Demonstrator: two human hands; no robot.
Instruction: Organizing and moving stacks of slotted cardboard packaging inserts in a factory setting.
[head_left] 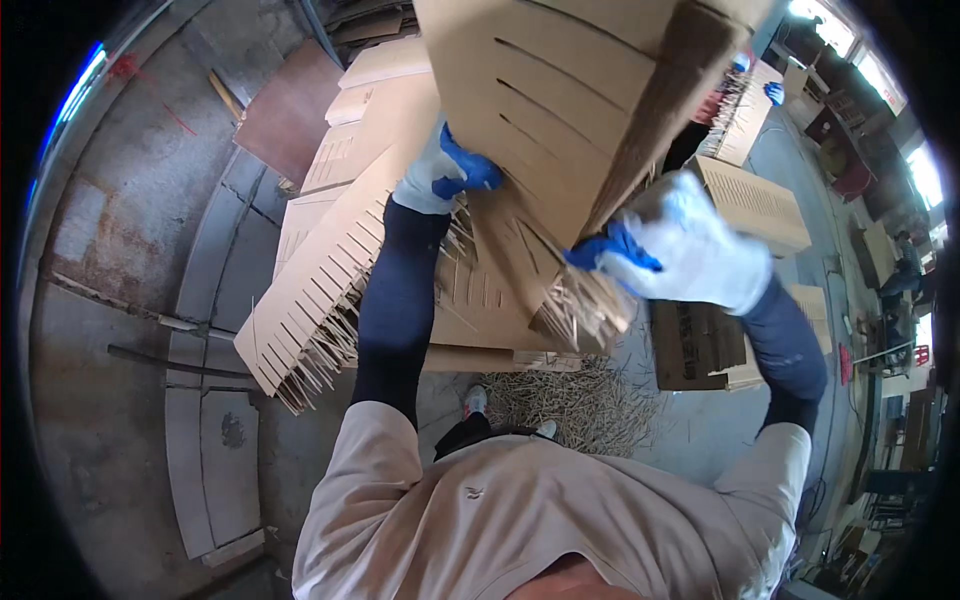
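Note:
I hold a thick stack of slotted brown cardboard sheets [570, 100] raised in front of me, tilted. My left hand [440, 172], in a white glove with blue fingertips, grips the stack's left edge. My right hand [685, 255], gloved the same way and slightly blurred, holds the stack's lower right corner. Thin cardboard strips hang from the sheets' slots. Both forearms wear dark sleeves.
Below lie more slotted cardboard sheets [320, 290] with fringed edges, stacked on the concrete floor. A heap of loose cardboard strips [590, 405] lies by my shoes. More cardboard piles [755, 205] stand to the right. A brown board [290, 110] lies at the back left.

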